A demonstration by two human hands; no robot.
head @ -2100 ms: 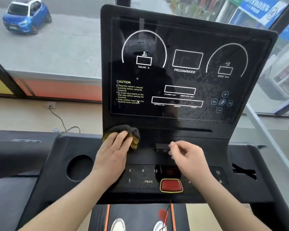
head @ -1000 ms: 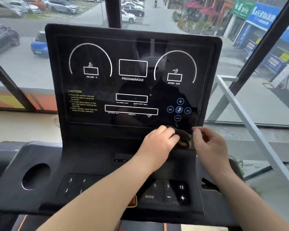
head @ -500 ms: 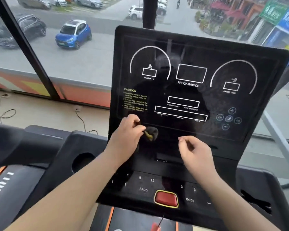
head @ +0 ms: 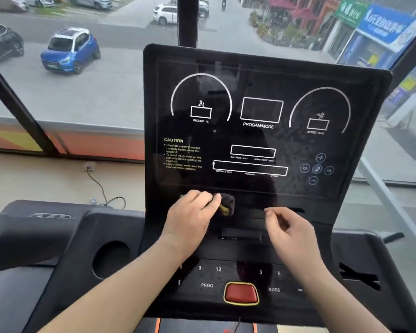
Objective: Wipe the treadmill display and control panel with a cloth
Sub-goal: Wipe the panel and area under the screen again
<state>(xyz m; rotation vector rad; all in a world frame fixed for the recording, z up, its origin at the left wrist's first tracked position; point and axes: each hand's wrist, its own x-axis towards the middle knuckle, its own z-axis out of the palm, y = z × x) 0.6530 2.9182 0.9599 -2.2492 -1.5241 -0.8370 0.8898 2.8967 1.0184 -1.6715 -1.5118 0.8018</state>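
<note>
The black treadmill display [head: 262,131] stands upright in front of me, with white dial outlines and yellow caution text. Below it lies the control panel [head: 216,277] with number keys and a red stop button [head: 241,293]. My left hand [head: 190,219] grips a bunched dark cloth [head: 227,205] with a yellow edge and presses it on the black strip just under the screen's lower left. My right hand [head: 288,234] hovers beside it to the right, fingers loosely curled, holding nothing.
A round cup holder [head: 111,259] sits in the console's left wing, and a slot [head: 358,276] in the right wing. Another treadmill console [head: 22,227] is at the left. A white rail [head: 389,203] slants at right. Windows behind show a street.
My left hand has slid the cloth from the right end of the strip under the screen back to its left part. My right hand stays beside it, empty.
</note>
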